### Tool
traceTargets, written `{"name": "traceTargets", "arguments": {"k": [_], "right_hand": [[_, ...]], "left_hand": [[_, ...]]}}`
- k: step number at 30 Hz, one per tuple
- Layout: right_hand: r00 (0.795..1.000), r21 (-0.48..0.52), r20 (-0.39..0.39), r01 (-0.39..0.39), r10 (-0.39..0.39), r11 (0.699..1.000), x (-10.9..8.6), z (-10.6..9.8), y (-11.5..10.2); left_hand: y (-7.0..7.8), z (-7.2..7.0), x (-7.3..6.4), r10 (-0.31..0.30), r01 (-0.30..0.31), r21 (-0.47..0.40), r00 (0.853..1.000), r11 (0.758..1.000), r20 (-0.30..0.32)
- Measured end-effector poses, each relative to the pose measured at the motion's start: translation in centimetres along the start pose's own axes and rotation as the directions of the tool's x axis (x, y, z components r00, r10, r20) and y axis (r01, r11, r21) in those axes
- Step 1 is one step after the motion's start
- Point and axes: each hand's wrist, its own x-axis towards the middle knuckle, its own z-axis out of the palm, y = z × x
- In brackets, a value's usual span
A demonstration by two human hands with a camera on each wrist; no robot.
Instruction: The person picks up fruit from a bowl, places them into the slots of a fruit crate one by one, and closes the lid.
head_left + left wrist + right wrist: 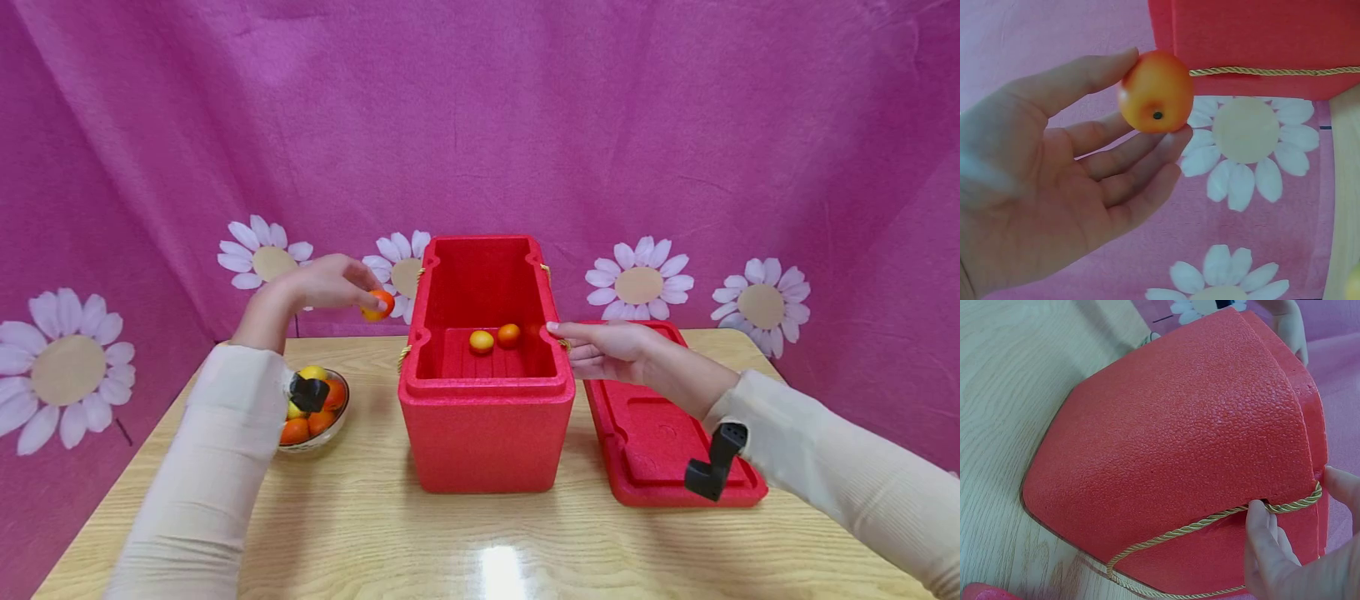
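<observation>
My left hand (337,283) pinches a small orange-and-yellow apple (1159,94) between thumb and fingertips, its dark-dotted end facing the left wrist camera. It is in the air left of a tall red foam box (487,442), higher than the rim. The box stands uncovered, with a yellow fruit (482,342) and an orange fruit (509,336) on its ribbed floor. My right hand (618,350) holds the box's right wall, thumb at the rim and fingers against the outside, beside a gold rope handle (1179,534).
A bowl (326,435) of yellow and orange fruits stands left of the box, partly hidden by the left sleeve. The red lid (660,425) lies right of the box, under my right forearm. Behind the wooden table (360,533) hangs a pink cloth (480,125) with daisies.
</observation>
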Motion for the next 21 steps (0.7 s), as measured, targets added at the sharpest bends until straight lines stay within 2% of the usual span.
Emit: {"name": "traceTargets", "arguments": {"k": [7,10,14,21], "right_hand": [[1.0,-0.009,0.009,-0.004,0.005,1.0,0.0,0.0,0.0],[1.0,-0.003,0.005,-0.008,0.008,1.0,0.0,0.0,0.0],[1.0,0.006,-0.004,-0.012,0.012,1.0,0.0,-0.1,0.0],[1.0,0.003,0.021,-0.001,0.001,1.0,0.1,0.0,0.0]], "left_hand": [[1.2,-1.7,1.4,-0.032,0.026,0.06,0.994,0.998,0.103],[1.8,-2.3,2.0,-0.035,0.029,0.056,0.993,0.998,0.113],[2.8,-3.1,2.6,-0.008,0.005,0.025,0.992,1.0,0.123],[4.8,-3.9,3.4,-0.001,0.001,-0.004,0.992,1.0,0.123]]}}
